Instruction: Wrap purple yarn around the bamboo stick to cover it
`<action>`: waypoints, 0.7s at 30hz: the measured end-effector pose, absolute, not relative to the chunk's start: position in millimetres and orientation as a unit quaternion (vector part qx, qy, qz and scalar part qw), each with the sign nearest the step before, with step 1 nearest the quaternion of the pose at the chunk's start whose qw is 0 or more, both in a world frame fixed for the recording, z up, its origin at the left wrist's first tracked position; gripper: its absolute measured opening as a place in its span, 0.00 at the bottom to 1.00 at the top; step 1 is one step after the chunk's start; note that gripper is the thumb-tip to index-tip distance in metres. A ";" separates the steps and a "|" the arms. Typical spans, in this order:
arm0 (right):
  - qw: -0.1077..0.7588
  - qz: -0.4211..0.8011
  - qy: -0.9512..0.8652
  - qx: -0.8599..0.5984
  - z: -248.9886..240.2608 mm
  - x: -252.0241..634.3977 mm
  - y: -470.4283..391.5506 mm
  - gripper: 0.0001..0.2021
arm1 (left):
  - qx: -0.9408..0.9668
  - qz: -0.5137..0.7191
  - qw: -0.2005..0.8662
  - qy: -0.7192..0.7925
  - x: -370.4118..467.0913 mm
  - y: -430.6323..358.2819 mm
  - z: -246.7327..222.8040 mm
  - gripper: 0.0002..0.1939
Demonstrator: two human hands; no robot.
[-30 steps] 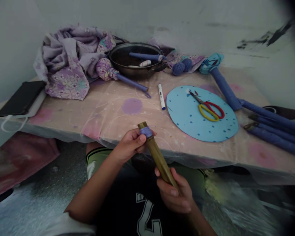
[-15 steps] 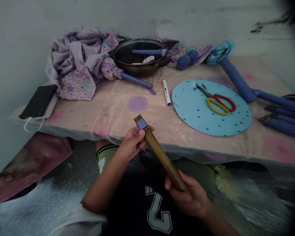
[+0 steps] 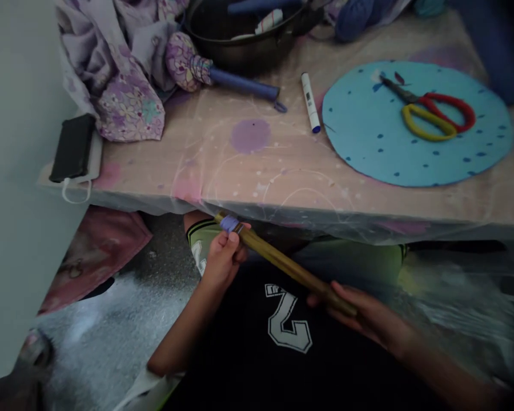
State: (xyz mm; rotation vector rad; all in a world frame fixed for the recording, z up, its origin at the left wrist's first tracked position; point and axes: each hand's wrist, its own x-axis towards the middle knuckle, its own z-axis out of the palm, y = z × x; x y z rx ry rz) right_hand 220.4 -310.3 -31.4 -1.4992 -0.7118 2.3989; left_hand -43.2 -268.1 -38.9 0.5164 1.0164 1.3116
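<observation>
Stick (image 3: 291,268): lower middle of frame, slanting over the black shirt (image 3: 235,325), upper end just below the table's (image 3: 197,142) front edge. Purple cord (image 3: 230,224) is bound round that upper end.

Grip: left hand (image 3: 223,257) pinches the stick at the binding, thumb in front. Right hand (image 3: 368,313) cradles the lower end, fingers under it, looser than the left; exact finger wrap is partly hidden.

Step, our read: handling/checking the cord-bound end. We can't see a loose cord tail, so can't tell if the winding is finished. Next move calls for firm left thumb pressure so the turns don't slip, with the right hand steadying or rolling the stick.

Containers: one, the black pan (image 3: 235,48), top middle, cut by the frame edge. In it: a purple-wrapped stick (image 3: 261,5), a white roll with reddish marks (image 3: 269,21), plus a pale flat piece we can't identify. Rest of the inside is dark to us.

Scissors (image 3: 412,101) lie on the blue disc (image 3: 368,137), upper right; marker (image 3: 310,103) just left of the disc.
</observation>
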 end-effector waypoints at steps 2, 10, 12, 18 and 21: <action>0.193 0.668 -0.387 -0.606 -18.7 224.0 -306.1 0.21 | 0.211 0.589 0.629 0.461 -40.5 -272.0 -36.5 0.18; 0.148 0.735 -0.376 -0.545 3.7 227.4 -257.5 0.23 | 0.255 0.627 0.649 0.348 -33.4 -233.3 6.3 0.19; 0.120 0.782 -0.329 -0.516 13.8 228.0 -237.7 0.23 | 0.279 0.625 0.646 0.338 -31.8 -212.8 13.5 0.20; 0.438 0.491 -0.530 -0.534 43.6 248.1 -163.2 0.19 | 0.212 0.665 0.627 0.346 -18.3 -158.1 15.4 0.15; 0.436 0.585 -0.466 -0.501 39.5 247.8 -122.8 0.12 | 0.213 0.672 0.623 0.340 -13.6 -131.6 12.4 0.18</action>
